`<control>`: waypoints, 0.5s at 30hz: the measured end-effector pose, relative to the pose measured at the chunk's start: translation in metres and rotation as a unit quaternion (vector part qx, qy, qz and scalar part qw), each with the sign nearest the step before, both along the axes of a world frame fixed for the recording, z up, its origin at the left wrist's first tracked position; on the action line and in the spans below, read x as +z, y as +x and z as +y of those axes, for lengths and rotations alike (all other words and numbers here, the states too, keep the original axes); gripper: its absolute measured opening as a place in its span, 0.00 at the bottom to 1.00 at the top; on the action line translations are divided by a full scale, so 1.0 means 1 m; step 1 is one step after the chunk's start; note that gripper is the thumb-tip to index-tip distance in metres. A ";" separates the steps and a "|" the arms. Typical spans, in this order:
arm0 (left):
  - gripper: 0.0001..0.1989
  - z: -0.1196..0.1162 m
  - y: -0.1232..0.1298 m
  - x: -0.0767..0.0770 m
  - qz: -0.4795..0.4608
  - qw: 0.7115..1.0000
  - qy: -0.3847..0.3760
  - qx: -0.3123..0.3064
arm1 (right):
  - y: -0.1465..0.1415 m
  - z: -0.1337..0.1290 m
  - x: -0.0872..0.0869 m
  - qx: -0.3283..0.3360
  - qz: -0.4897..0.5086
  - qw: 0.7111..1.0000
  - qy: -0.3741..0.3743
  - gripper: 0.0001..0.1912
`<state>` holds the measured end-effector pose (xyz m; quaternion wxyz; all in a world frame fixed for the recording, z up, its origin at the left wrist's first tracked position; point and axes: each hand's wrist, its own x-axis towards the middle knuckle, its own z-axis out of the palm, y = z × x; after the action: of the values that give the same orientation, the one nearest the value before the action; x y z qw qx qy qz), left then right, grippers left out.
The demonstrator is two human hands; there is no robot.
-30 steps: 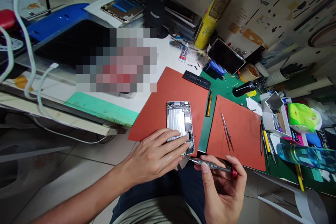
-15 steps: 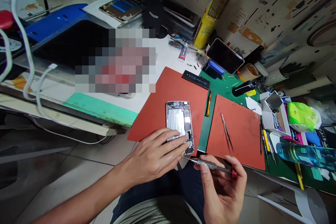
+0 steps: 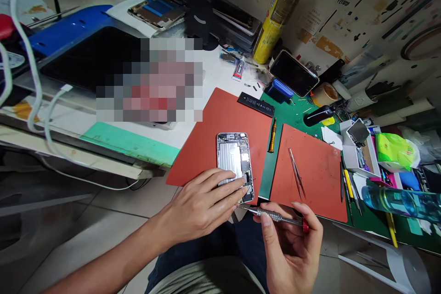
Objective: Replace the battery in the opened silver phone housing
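Note:
An opened phone (image 3: pixel 230 151), its metal housing and inner parts bare, lies on a red-brown mat (image 3: pixel 220 110). My left hand (image 3: pixel 201 202) holds its lower end, fingers laid across the housing and thumb hidden. In my right hand (image 3: pixel 289 243) is a precision screwdriver (image 3: pixel 272 215) with a knurled metal shaft and red end cap, held nearly level. Its tip points left at the phone's bottom edge, beside my left fingertips; whether they touch is unclear. A black battery (image 3: pixel 256 104) lies at the mat's far edge, with a gold screwdriver (image 3: pixel 272 135) to the right.
Tweezers (image 3: pixel 296 172) lie on a second red-brown mat (image 3: pixel 320 174) to the right. Behind stand a phone with a dark screen (image 3: pixel 294 73) and a yellow spray can (image 3: pixel 279 14). A blue water bottle (image 3: pixel 399 202) lies at the right. Part of the left bench is blurred out.
The whole view has shifted very slightly. Both hands, the phone and the screwdriver keep nearly the same positions.

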<state>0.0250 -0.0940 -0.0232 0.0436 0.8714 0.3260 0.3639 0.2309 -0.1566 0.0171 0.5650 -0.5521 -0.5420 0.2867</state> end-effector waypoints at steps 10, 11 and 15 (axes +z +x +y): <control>0.17 0.002 0.000 0.003 0.004 1.000 0.001 0.004 | -0.002 0.000 0.007 -0.025 -0.037 0.999 -0.008 0.26; 0.17 0.002 0.000 0.003 0.004 1.000 0.001 0.004 | -0.003 0.000 0.008 -0.028 -0.037 0.999 -0.010 0.26; 0.17 0.001 0.000 0.002 0.005 1.000 -0.003 0.002 | -0.008 0.000 0.011 -0.055 -0.016 0.998 -0.036 0.24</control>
<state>0.0248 -0.0931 -0.0207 0.0439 0.8724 0.3287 0.3591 0.2230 -0.1562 0.0277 0.5511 -0.6052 -0.5093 0.2657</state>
